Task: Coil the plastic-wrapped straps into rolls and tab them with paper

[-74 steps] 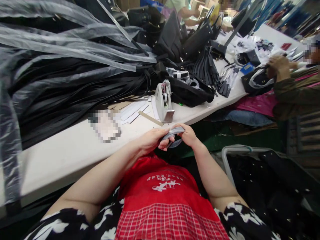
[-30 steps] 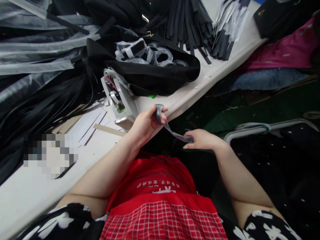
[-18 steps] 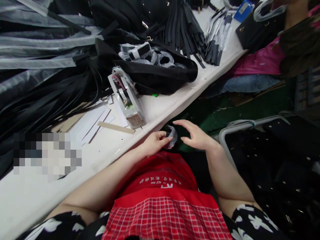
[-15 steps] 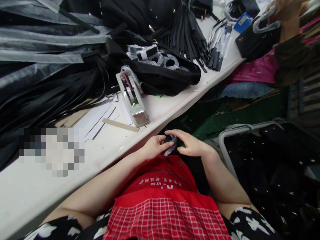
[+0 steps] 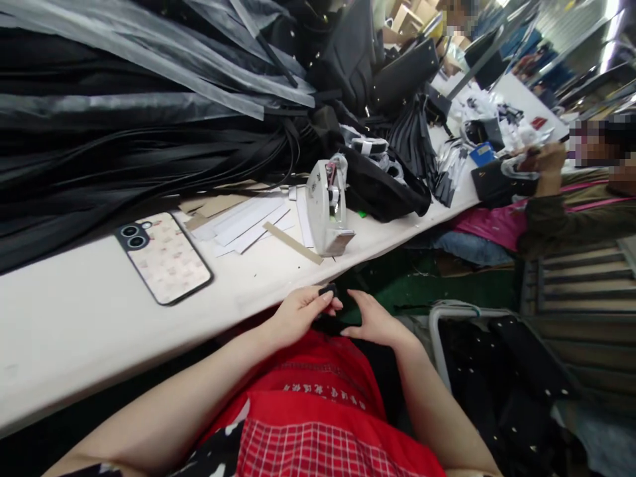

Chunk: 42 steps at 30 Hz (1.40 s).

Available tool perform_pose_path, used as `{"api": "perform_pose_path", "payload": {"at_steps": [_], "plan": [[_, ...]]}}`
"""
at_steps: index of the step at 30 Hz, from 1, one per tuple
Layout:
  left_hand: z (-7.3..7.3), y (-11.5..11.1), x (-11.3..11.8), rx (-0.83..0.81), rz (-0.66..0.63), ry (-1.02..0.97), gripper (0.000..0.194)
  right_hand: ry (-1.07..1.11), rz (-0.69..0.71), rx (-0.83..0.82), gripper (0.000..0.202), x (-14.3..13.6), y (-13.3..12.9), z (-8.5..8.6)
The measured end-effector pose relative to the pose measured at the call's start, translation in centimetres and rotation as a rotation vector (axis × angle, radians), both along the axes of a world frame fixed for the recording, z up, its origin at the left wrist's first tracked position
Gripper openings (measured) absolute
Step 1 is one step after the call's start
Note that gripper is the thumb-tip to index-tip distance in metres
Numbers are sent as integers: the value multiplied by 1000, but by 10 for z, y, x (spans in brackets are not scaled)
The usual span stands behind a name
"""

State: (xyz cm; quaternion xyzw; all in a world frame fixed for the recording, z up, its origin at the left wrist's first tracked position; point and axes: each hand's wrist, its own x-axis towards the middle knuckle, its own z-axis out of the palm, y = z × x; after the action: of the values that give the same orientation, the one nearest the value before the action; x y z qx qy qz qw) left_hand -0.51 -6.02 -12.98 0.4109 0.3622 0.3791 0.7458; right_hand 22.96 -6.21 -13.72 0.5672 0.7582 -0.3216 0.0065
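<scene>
My left hand (image 5: pixel 304 314) is closed on a small black piece (image 5: pixel 326 290), pinched between thumb and fingers above the red apron (image 5: pixel 318 371). To its right, my right hand (image 5: pixel 373 320) has thumb and fingers spread apart, with nothing between them. Both hands are just in front of the white table's (image 5: pixel 238 299) edge. A grey-white stapler-like tool (image 5: pixel 324 209) stands on the table beyond the hands. Beside it lie a tan strip (image 5: pixel 293 243) and white paper strips (image 5: pixel 251 222).
A phone (image 5: pixel 171 262) lies on the table at left. Long black straps (image 5: pixel 149 156) and black bags (image 5: pixel 405 76) cover the back. At right stand a bin (image 5: pixel 437 324) of black pieces and, farther back, a person in an olive sleeve (image 5: pixel 551 212).
The view has turned, so the table things appear farther right. The clear-wrapped piece no longer shows at my left hand; a black piece does. My right hand is farther from my left.
</scene>
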Motion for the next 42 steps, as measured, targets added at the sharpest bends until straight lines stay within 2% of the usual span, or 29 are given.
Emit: {"api": "perform_pose_path", "payload": {"at_steps": [2, 4, 7, 9, 11, 12, 15, 18, 20, 24, 27, 29, 33, 38, 40, 42], "plan": [[8, -6, -4, -77, -96, -115, 35, 138, -10, 158, 93, -10, 2, 8], [14, -11, -6, -135, -174, -217, 32, 245, 14, 230, 84, -21, 2, 16], [20, -17, -6, -200, -273, -285, 30, 337, 50, 243, 66, -31, -6, 22], [20, -21, -6, -241, -318, -281, 29, 406, 108, 209, 56, -34, -14, 18], [17, -25, -8, -274, -354, -264, 28, 459, 153, 171, 35, -36, -21, 11], [14, -28, -9, -289, -375, -250, 27, 453, 156, 179, 27, -37, -24, 7], [5, -36, -12, -338, -469, -201, 29, 269, 155, 340, 22, -39, -28, -2], [2, -41, -14, -410, -517, -171, 37, 133, 226, 456, 16, -40, -29, -1], [7, -42, -14, -432, -490, -180, 37, 219, 176, 411, 9, -39, -29, 3], [29, -32, -19, -443, -354, -314, 31, 551, -37, 85, 34, -37, -32, 5], [45, -21, -24, -484, -281, -424, 29, 685, -138, -145, 21, -41, -35, -1], [51, -13, -25, -529, -239, -499, 30, 735, -209, -232, 26, -48, -38, -5], [54, -1, -19, -569, -103, -631, 38, 790, -281, -282, 34, -62, -41, -6], [55, 12, -9, -531, 29, -738, 39, 800, -383, -321, 39, -68, -38, -5], [52, 15, -4, -478, 52, -704, 35, 807, -391, -313, 41, -70, -38, -5], [46, 16, 5, -336, 103, -559, 29, 834, -378, -309, 41, -73, -38, -3]]}}
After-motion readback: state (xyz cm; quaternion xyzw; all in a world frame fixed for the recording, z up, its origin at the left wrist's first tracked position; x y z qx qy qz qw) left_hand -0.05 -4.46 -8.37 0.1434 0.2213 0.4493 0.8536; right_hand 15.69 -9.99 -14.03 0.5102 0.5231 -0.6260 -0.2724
